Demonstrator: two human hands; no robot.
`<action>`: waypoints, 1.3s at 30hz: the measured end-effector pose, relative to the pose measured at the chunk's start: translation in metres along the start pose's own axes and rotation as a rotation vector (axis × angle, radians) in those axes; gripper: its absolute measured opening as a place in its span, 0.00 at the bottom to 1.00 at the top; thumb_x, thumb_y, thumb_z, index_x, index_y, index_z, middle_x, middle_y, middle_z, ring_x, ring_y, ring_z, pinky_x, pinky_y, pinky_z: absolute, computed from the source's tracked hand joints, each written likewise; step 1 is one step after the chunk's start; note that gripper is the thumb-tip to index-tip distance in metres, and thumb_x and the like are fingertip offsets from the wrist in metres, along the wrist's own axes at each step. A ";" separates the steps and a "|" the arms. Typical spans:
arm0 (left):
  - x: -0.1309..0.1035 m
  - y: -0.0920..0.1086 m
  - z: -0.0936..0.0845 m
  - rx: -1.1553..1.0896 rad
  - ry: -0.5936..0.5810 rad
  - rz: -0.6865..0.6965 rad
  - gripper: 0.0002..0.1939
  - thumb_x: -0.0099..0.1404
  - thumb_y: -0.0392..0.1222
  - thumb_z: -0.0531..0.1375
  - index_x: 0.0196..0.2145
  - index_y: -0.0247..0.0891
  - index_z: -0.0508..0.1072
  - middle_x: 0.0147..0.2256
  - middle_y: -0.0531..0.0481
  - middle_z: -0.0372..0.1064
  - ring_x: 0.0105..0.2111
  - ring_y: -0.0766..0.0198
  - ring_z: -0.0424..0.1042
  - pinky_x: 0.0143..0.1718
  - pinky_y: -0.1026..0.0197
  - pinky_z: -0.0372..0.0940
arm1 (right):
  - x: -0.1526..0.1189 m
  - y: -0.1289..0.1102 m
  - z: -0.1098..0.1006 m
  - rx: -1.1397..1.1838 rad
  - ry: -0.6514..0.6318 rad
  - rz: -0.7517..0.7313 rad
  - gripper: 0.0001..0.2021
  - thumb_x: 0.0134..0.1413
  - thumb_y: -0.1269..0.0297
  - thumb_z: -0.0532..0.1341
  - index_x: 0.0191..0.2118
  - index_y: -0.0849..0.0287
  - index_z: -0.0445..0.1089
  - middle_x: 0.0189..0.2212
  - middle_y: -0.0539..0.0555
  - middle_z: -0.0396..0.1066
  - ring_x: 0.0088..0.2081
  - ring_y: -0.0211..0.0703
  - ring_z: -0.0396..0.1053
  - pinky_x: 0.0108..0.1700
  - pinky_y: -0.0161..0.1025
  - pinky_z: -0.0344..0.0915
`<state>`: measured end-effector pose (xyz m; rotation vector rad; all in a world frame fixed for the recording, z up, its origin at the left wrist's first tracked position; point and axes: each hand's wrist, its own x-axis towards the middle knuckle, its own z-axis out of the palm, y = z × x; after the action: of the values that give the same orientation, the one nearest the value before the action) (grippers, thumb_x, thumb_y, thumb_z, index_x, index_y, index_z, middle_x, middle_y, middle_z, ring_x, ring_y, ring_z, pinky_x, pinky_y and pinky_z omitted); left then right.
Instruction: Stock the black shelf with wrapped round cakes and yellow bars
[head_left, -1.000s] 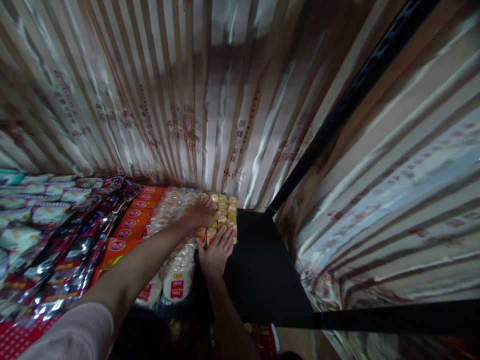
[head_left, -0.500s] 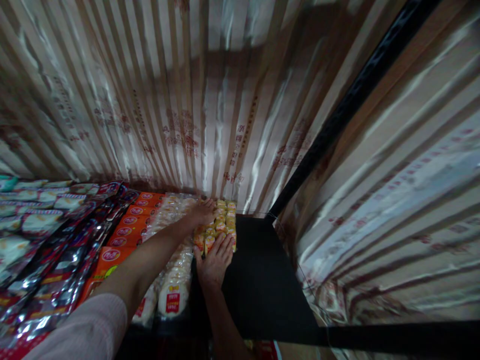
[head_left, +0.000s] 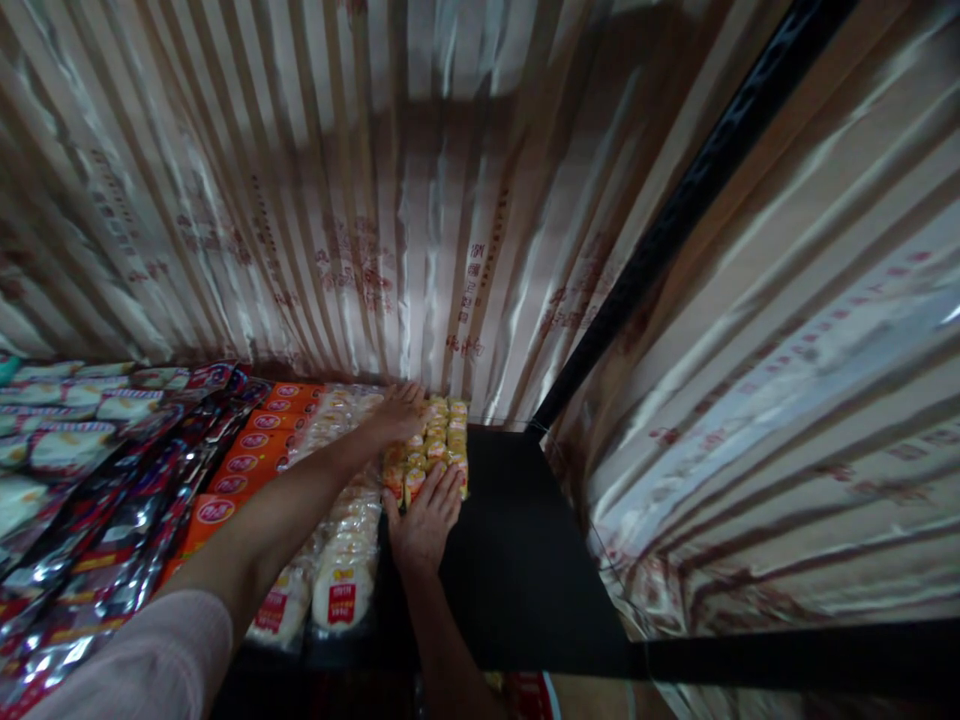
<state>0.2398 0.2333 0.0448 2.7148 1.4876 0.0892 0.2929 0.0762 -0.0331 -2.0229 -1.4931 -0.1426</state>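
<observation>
Small yellow-and-orange wrapped packs [head_left: 436, 440] stand grouped in short rows on a black shelf [head_left: 517, 540]. My left hand [head_left: 403, 408] reaches across to the far left side of this group, palm down and fingers extended. At the near side, my right hand [head_left: 427, 520] lies over the front packs. Its fingers are spread along their tops, while the thumb rests at the left corner. Neither hand is wrapped around a pack. Beneath my left forearm run rows of clear-wrapped pale round food packs [head_left: 345, 590], partly hidden by the arm.
Orange packets [head_left: 255, 440] line up farther left, beside dark shiny pouches [head_left: 142, 520] and white packs [head_left: 75, 445]. Pleated printed sheeting [head_left: 360, 200] hangs behind and to the right. A black slotted upright [head_left: 675, 240] rises at the shelf's back right corner.
The view has shifted slightly, moving the scene a little left in the picture. Both hands stay at the yellow packs in nearly the same pose.
</observation>
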 end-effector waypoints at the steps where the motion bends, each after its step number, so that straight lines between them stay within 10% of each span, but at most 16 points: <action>1: 0.000 0.000 0.000 0.008 -0.023 0.038 0.23 0.69 0.47 0.41 0.56 0.37 0.61 0.59 0.39 0.54 0.61 0.54 0.49 0.59 0.45 0.46 | 0.000 0.000 0.000 0.005 0.001 -0.001 0.47 0.52 0.37 0.45 0.62 0.79 0.45 0.63 0.78 0.38 0.65 0.63 0.30 0.57 0.62 0.45; 10: 0.025 0.017 -0.008 -0.140 0.013 0.001 0.32 0.68 0.53 0.33 0.62 0.32 0.47 0.64 0.41 0.40 0.64 0.57 0.38 0.62 0.46 0.38 | -0.001 0.000 -0.001 0.007 0.016 -0.013 0.47 0.52 0.37 0.47 0.62 0.79 0.45 0.63 0.78 0.37 0.64 0.65 0.32 0.58 0.62 0.45; 16: 0.027 0.034 -0.009 -0.140 -0.180 0.075 0.30 0.68 0.52 0.36 0.61 0.34 0.52 0.63 0.40 0.45 0.63 0.56 0.43 0.62 0.44 0.36 | -0.001 0.002 0.000 0.016 0.034 -0.015 0.46 0.52 0.37 0.47 0.62 0.78 0.46 0.63 0.77 0.37 0.64 0.65 0.33 0.57 0.62 0.46; 32: 0.020 0.057 -0.014 -0.137 -0.016 0.121 0.29 0.69 0.51 0.38 0.62 0.34 0.49 0.64 0.43 0.39 0.64 0.56 0.38 0.62 0.45 0.33 | -0.001 0.003 0.000 0.052 0.030 -0.017 0.46 0.52 0.38 0.48 0.62 0.77 0.45 0.63 0.76 0.38 0.64 0.65 0.33 0.57 0.63 0.46; 39: 0.024 0.069 -0.005 -0.072 -0.131 0.172 0.28 0.67 0.51 0.43 0.60 0.33 0.55 0.62 0.40 0.49 0.62 0.57 0.47 0.62 0.47 0.36 | -0.001 0.005 0.001 0.042 0.039 -0.024 0.45 0.52 0.38 0.47 0.63 0.75 0.45 0.63 0.75 0.37 0.64 0.66 0.33 0.57 0.63 0.46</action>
<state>0.3104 0.2165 0.0550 2.7267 1.1928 -0.0287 0.2965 0.0749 -0.0360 -1.9587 -1.4844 -0.1582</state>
